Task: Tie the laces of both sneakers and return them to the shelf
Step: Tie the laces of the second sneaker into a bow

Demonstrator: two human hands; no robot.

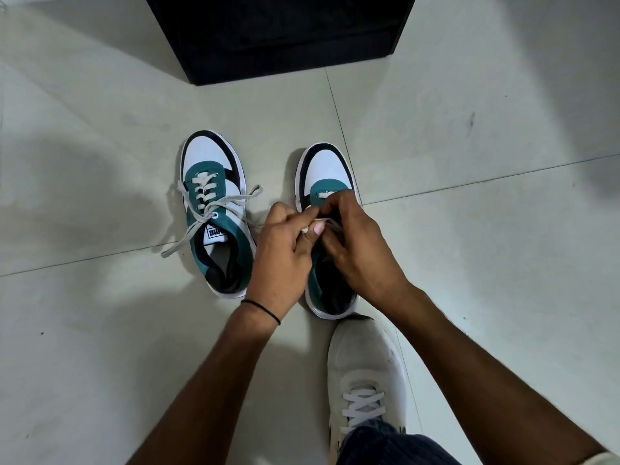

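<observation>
Two white, teal and black sneakers stand side by side on the floor, toes pointing away from me. The left sneaker (214,209) has loose grey-white laces (214,214) spread out to both sides. Over the tongue of the right sneaker (327,169), my left hand (285,250) and my right hand (355,243) meet, each pinching part of that shoe's white lace (313,219). My hands hide most of the lace and the shoe's middle. A dark shelf unit (281,38) stands beyond the sneakers.
The floor is pale tile (469,196) with thin grout lines. My own foot in a white laced shoe (365,374) rests just behind the right sneaker, with a dark trouser cuff at the bottom edge.
</observation>
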